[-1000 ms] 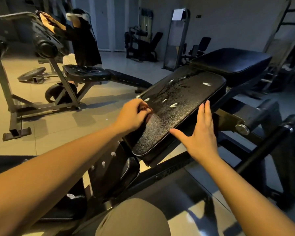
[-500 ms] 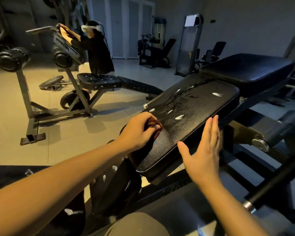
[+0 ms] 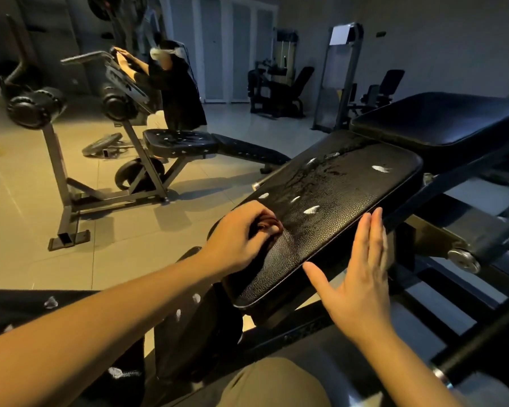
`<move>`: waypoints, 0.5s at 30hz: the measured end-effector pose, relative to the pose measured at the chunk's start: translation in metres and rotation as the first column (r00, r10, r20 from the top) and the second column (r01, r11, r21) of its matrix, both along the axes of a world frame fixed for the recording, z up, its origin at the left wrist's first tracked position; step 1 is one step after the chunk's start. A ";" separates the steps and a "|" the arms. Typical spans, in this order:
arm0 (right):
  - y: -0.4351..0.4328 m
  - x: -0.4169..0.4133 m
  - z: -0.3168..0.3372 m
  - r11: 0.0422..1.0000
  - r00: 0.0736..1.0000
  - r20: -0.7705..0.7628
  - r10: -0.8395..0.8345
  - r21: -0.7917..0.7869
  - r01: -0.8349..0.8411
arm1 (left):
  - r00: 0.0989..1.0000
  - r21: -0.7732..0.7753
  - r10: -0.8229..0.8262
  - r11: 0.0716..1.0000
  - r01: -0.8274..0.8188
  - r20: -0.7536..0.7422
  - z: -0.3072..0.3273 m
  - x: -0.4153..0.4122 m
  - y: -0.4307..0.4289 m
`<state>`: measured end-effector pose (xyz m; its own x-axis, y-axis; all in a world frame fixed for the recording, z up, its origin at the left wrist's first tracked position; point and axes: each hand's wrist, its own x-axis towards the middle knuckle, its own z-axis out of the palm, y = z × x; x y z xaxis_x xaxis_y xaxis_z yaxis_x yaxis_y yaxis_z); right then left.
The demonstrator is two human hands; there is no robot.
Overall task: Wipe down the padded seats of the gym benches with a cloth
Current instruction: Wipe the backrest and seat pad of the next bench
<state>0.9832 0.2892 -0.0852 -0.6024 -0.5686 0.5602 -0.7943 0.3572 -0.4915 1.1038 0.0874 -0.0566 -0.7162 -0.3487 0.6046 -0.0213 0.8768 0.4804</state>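
Note:
A black padded bench seat point(image 3: 329, 207) tilts up in front of me, wet with streaks and dotted with white foam blobs. My left hand point(image 3: 238, 239) is closed on a dark bunched cloth point(image 3: 269, 226) and presses it on the pad's near left edge. Flat and open, my right hand point(image 3: 362, 277) rests against the pad's right side edge, fingers together and thumb apart. A second, larger black pad point(image 3: 441, 121) sits behind the first one.
A second bench point(image 3: 178, 141) with foam spots and roller pads stands at the left on the tiled floor. A person point(image 3: 174, 89) in dark clothes wipes its raised pad. The machine's metal frame and bolt point(image 3: 463, 259) lie right of my hand. More gym machines point(image 3: 276, 89) line the back wall.
The view has shifted so the bench sits more to the right. My left hand with the cloth stays at the pad's left edge; my right hand stays flat on the right edge.

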 end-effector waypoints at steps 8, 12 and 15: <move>-0.003 -0.008 -0.014 0.999 0.996 -0.086 -0.009 -0.031 0.006 | 0.955 0.175 0.293 0.939 -0.297 0.051 0.004 -0.012 -0.026; -0.007 -0.009 -0.018 0.999 0.995 -0.096 -0.020 -0.052 0.015 | 1.000 0.048 -0.010 0.999 0.009 0.018 0.007 0.008 0.046; -0.006 -0.009 -0.018 0.997 0.996 -0.092 -0.014 -0.070 0.008 | 0.998 0.039 -0.050 0.998 0.049 0.027 0.009 0.007 0.044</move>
<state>0.9740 0.2830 -0.1035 -0.5520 -0.5198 0.6520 -0.8337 0.3336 -0.4400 1.1110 0.1319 -0.0477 -0.7496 -0.3351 0.5708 0.0074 0.8581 0.5134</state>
